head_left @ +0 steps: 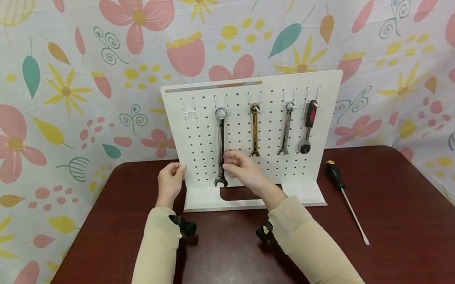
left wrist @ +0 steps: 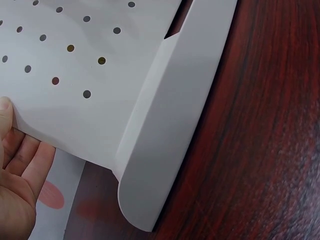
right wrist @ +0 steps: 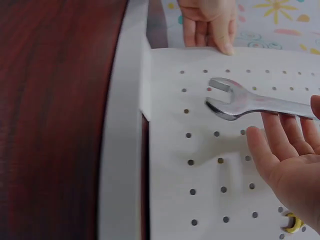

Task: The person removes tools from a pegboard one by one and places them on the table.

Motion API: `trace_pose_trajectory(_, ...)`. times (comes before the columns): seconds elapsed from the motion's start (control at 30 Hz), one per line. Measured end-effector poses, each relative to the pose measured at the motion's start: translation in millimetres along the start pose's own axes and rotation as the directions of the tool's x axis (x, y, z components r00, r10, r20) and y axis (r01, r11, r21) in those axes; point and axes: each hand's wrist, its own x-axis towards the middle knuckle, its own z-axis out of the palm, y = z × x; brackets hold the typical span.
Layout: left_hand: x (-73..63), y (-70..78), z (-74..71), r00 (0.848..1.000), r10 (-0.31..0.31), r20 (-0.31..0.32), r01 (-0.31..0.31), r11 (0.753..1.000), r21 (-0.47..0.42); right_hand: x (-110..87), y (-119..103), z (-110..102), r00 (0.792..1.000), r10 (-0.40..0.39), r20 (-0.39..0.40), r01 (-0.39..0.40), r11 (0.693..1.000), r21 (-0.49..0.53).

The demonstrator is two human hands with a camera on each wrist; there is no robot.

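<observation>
While the left hand point(head_left: 170, 181) pinches the edge of the pegboard point(head_left: 275, 165), the right hand point(head_left: 247, 171), fingers loosely extended, touches the long wrench point(head_left: 221, 142) hung there. Only head view shows the screwdriver point(head_left: 336, 177) lying right of the pegboard.

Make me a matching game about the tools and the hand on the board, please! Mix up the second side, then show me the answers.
1. screwdriver
2. biggest wrench
3. ratchet
4. left hand

A. has red on its handle
B. holds the edge of the white pegboard
C. lies on the table
D. hangs furthest left of the tools

Right pairs: 1-C, 2-D, 3-A, 4-B
</observation>
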Motion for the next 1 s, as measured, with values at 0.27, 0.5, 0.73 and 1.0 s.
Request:
trace_pose_trajectory(0.27,0.8,1.0,-0.1,1.000,-0.003,-0.004,0.003,1.000,-0.002,-12.2,13.5,2.4,1.000,0.002,0.020,-0.003,1.000,0.013)
trace_pose_trajectory(0.5,1.9,0.4,-0.2,1.000,-0.015,0.005,0.015,1.000,0.005,-30.8,22.6,3.5,1.000,0.021,0.003,-0.021,1.000,0.008)
trace_pose_trajectory(0.73,2.3,0.1,0.0,1.000,-0.009,0.007,0.009,1.000,-0.003,-46.2,25.8,8.2,0.999,0.003,-0.040,-0.003,1.000,-0.004)
trace_pose_trajectory(1.0,1.1,-4.9,1.4,1.000,0.024,-0.014,-0.025,1.000,-0.006,-55.1,19.1,16.5,0.990,-0.109,-0.086,0.101,0.990,-0.094)
